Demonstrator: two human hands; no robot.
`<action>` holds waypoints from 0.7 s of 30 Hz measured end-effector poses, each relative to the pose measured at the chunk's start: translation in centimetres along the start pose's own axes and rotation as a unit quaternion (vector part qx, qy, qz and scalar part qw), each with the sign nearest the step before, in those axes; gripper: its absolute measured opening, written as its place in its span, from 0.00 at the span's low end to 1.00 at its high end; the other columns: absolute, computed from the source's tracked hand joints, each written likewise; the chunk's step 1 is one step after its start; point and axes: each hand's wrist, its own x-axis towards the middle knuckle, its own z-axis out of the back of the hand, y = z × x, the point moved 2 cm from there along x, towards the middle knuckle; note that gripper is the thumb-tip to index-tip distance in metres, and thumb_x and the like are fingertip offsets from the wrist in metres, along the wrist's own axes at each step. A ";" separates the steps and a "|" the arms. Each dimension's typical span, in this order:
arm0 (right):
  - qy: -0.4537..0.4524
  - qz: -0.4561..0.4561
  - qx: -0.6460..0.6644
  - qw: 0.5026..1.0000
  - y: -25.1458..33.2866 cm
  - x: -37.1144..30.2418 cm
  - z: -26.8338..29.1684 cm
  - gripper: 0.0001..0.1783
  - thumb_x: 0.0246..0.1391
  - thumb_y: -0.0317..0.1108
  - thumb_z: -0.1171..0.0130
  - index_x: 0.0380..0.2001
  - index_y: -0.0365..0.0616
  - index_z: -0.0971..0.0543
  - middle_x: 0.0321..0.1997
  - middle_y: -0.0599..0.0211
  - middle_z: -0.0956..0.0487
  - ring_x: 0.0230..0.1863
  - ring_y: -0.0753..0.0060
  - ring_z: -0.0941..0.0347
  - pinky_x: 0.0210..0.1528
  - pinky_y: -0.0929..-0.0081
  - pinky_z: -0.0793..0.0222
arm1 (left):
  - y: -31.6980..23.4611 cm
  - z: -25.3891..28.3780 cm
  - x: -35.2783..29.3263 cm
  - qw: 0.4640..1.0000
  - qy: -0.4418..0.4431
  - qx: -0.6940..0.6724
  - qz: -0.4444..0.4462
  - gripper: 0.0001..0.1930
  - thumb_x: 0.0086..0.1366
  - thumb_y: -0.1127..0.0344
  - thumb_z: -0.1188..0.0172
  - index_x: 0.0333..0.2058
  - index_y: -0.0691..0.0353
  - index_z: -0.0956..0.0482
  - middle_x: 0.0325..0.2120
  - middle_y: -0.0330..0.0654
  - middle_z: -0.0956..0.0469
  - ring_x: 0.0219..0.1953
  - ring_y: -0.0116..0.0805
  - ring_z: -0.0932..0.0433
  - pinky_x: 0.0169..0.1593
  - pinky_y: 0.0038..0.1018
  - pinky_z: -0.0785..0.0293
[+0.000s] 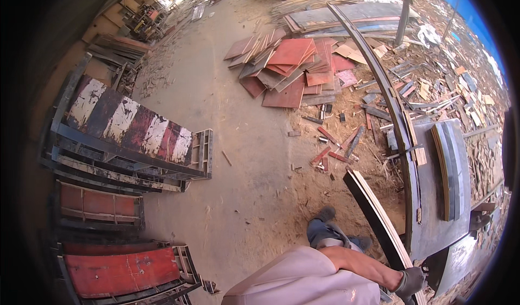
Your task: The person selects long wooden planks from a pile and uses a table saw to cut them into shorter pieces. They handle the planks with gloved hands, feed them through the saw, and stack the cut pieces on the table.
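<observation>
My left hand [410,283], in a dark grey glove, is closed around the near end of a bundle of long plywood strips [374,210]. The strips have a black face and pale layered edges, and they slant up and away to the left, beside a metal rail [398,115]. The forearm reaches across from the left out of a pale sleeve. My right hand does not show clearly. A dark, glove-like shape [479,220] is at the right beside the grey sheet [433,240]; whose it is, or whether it is a hand, I cannot make out.
Another stack of curved strips [448,169] lies on the grey sheet. Red panels [292,61] are heaped ahead, with offcuts [338,148] and sawdust nearby. Framed panels [130,121] and a red curved form [122,270] stand at the left. Wood scrap covers the far right.
</observation>
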 end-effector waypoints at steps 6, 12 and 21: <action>-0.113 -0.058 0.162 0.979 -7.6 3.2 13.9 0.35 0.55 0.46 0.32 0.62 0.42 0.26 0.60 0.49 0.21 0.63 0.46 0.27 0.69 0.47 0.34 | -0.9 -3.9 8.5 0.995 0.033 0.066 -0.062 0.38 0.49 0.28 0.32 0.39 0.62 0.19 0.28 0.50 0.17 0.37 0.53 0.15 0.44 0.43 0.21; -0.267 -0.079 0.350 0.894 -16.8 2.6 28.9 0.33 0.55 0.47 0.34 0.61 0.42 0.25 0.60 0.49 0.21 0.64 0.46 0.27 0.69 0.45 0.34 | -1.1 -0.7 16.3 0.982 0.052 0.105 -0.149 0.35 0.53 0.28 0.34 0.37 0.59 0.18 0.29 0.49 0.18 0.38 0.52 0.17 0.45 0.44 0.23; -0.444 -0.033 0.528 0.723 -28.4 -2.5 46.8 0.31 0.57 0.48 0.36 0.60 0.43 0.24 0.61 0.50 0.21 0.64 0.46 0.27 0.69 0.41 0.34 | 7.6 10.4 27.4 0.948 0.187 0.235 -0.108 0.30 0.61 0.29 0.40 0.43 0.51 0.17 0.39 0.44 0.17 0.46 0.46 0.18 0.57 0.41 0.29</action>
